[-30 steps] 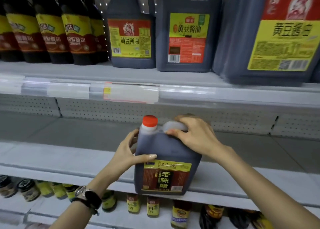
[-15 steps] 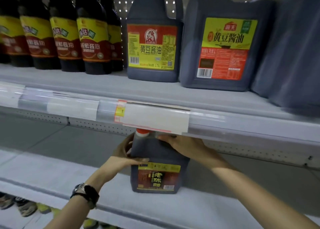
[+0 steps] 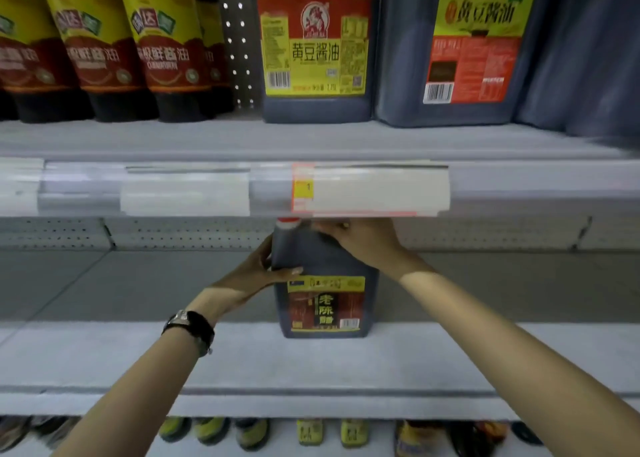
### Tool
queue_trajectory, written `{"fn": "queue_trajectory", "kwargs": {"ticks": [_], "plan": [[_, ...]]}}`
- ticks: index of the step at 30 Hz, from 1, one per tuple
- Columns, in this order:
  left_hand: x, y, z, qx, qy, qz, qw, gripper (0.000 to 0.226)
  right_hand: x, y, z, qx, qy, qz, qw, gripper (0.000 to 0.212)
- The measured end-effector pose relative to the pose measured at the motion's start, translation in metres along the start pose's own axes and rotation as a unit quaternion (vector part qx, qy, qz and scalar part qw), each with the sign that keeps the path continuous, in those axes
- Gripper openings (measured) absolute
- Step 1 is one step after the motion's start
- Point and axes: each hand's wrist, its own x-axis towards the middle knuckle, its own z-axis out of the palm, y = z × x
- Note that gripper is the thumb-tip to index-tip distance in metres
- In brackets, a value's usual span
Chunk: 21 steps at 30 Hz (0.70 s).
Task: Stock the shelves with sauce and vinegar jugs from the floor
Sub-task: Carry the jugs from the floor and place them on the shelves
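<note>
Push vinegar jug point(image 3: 322, 304) squarely back on shelf point(image 3: 450, 352), label forward, left hand point(image 3: 258, 271) gripping side, right hand point(image 3: 363, 245) fingers curled round handle.

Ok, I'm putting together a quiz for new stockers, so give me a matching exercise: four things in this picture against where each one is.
Things:
1. vinegar jug
2. wristwatch
3. right hand
4. tall bottles

Places:
a. upper shelf, left end
b. gripping the top of the jug
c. standing on the middle shelf
d. on the left wrist

Pairs: 1-c, 2-d, 3-b, 4-a.
</note>
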Motion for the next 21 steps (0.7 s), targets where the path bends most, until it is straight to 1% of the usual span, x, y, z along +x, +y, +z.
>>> {"fn": "queue_trajectory", "kwargs": {"ticks": [2, 5, 8, 10, 11, 13, 14, 16, 17, 19, 21], "plan": [[-0.003, 0.0, 0.002, 0.001, -0.001, -0.012, 1.0, 0.1, -0.006, -0.007, 0.003, -0.036, 0.029, 0.007, 0.999, 0.024], [-0.01, -0.003, 0.007, 0.011, 0.024, -0.016, 1.0, 0.08, -0.009, -0.009, 0.009, -0.074, 0.041, 0.013, 0.996, 0.028], [-0.022, -0.001, 0.015, 0.019, 0.041, -0.025, 0.999, 0.061, -0.01, -0.013, 0.011, -0.181, 0.014, 0.05, 0.982, 0.035], [-0.035, 0.001, 0.019, 0.034, 0.042, -0.037, 0.998, 0.056, -0.013, -0.017, 0.013, -0.226, -0.005, 0.078, 0.971, 0.038], [-0.042, 0.002, 0.021, 0.061, 0.039, -0.034, 0.997, 0.056, -0.014, -0.019, 0.013, -0.234, -0.01, 0.09, 0.968, 0.04], [-0.058, 0.01, 0.022, 0.162, 0.038, -0.018, 0.986, 0.061, -0.019, -0.027, 0.012, -0.211, -0.019, 0.124, 0.969, 0.045], [-0.065, 0.014, 0.022, 0.234, 0.045, -0.013, 0.971, 0.065, -0.023, -0.032, 0.011, -0.191, -0.025, 0.144, 0.971, 0.05], [-0.075, 0.02, 0.023, 0.375, 0.073, 0.001, 0.924, 0.072, -0.039, -0.046, 0.008, -0.177, -0.044, 0.172, 0.968, 0.058], [-0.079, 0.021, 0.024, 0.426, 0.094, 0.012, 0.9, 0.073, -0.049, -0.054, 0.006, -0.184, -0.05, 0.176, 0.966, 0.061], [-0.087, 0.026, 0.029, 0.491, 0.121, 0.039, 0.862, 0.067, -0.075, -0.071, 0.001, -0.204, -0.056, 0.181, 0.96, 0.061], [-0.093, 0.032, 0.038, 0.539, 0.127, 0.071, 0.829, 0.058, -0.105, -0.087, -0.006, -0.222, -0.056, 0.212, 0.95, 0.054]]}}
